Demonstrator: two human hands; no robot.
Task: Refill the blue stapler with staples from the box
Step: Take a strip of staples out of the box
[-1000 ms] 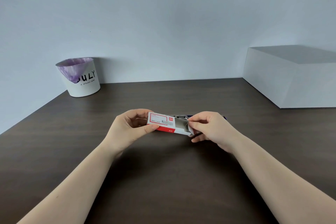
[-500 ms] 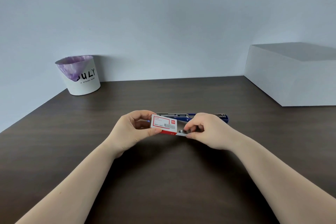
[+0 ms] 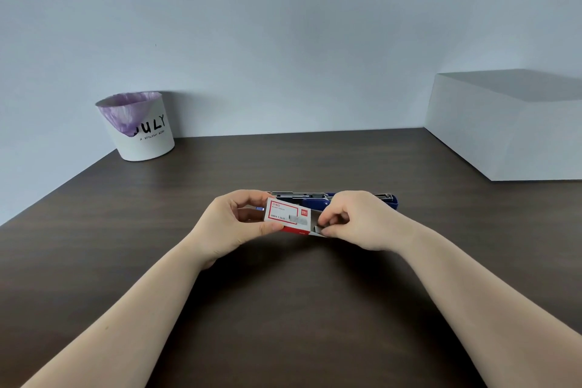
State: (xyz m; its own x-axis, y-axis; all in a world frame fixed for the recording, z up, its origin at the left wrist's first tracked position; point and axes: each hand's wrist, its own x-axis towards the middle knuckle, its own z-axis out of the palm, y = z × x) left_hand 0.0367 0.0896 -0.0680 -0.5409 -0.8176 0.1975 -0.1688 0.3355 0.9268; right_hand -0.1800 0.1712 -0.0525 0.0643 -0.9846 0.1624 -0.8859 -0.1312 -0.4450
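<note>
Gripping the small staple box [image 3: 288, 217] above a dark desk [image 3: 283, 309], the left hand [image 3: 233, 224] steadies it while the right hand [image 3: 356, 219] pinches inside its open end; whether staples are caught cannot be told. Just behind lies the blue stapler [image 3: 315, 198], opened flat, apparently awaiting its refill

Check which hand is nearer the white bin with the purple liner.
Left. The left hand holds the staple box mid-table, on the side toward the white bin at the far left; the right hand is at the box's other, open end, farther away.
</note>
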